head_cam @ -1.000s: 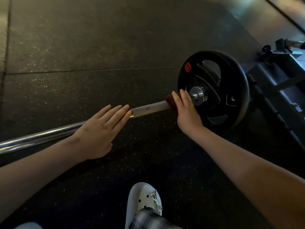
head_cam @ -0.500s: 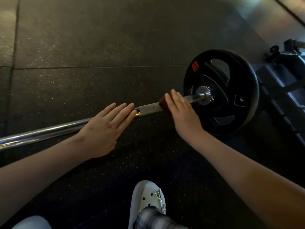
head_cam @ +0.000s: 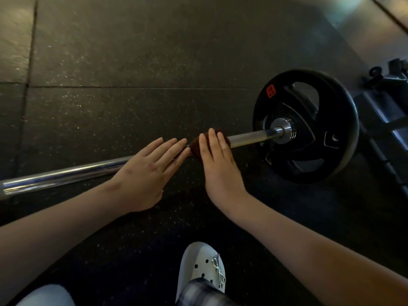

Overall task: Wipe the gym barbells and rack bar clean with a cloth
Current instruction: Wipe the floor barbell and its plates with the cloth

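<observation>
My left hand [head_cam: 143, 173] lies flat on the barbell [head_cam: 66, 175], fingers straight. My right hand [head_cam: 218, 171] presses the dark red cloth [head_cam: 195, 145] onto it, fingers nearly straight.

My white clog [head_cam: 198, 261] stands on speckled black rubber flooring [head_cam: 132, 51]; a grey frame [head_cam: 379, 111], perhaps a bench, sits far right.

Floor [head_cam: 132, 51] was dark speckled rubber tiles with visible seams [head_cam: 132, 87]. Pretty dim overall, pale light patch [head_cam: 344, 12] top right, grey metal frame [head_cam: 384, 107] at the right edge.
</observation>
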